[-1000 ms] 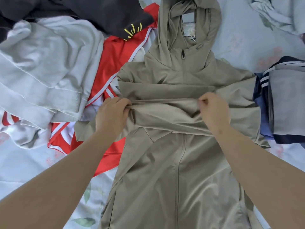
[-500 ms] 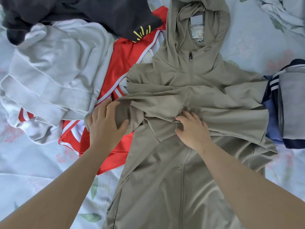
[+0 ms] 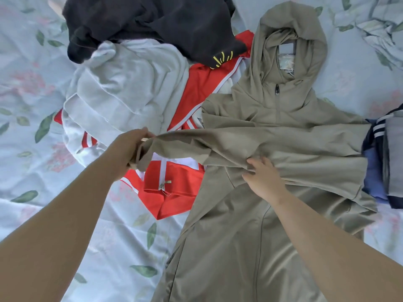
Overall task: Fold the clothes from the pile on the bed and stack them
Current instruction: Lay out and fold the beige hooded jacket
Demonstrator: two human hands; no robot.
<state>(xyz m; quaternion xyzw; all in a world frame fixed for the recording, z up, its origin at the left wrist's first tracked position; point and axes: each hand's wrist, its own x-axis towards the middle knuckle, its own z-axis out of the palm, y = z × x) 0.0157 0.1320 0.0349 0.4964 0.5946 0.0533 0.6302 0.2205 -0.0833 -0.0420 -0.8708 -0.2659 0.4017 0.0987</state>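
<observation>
Left grip (image 3: 130, 151) pinching sleeve (image 3: 196, 144) cuff, now pulled out leftward; right grip (image 3: 263, 179) flat, fingers straight, pinning jacket (image 3: 250, 236). Sleeve fold likely being redone.

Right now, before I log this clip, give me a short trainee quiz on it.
1. True or false: the left hand grips the jacket's sleeve.
2. What lies under the sleeve end? A) red top B) black top C) grey sweatshirt
3. Fill in: the folded stack lies on the person's ___.
Key: 1 true; 2 A; 3 right.
</observation>
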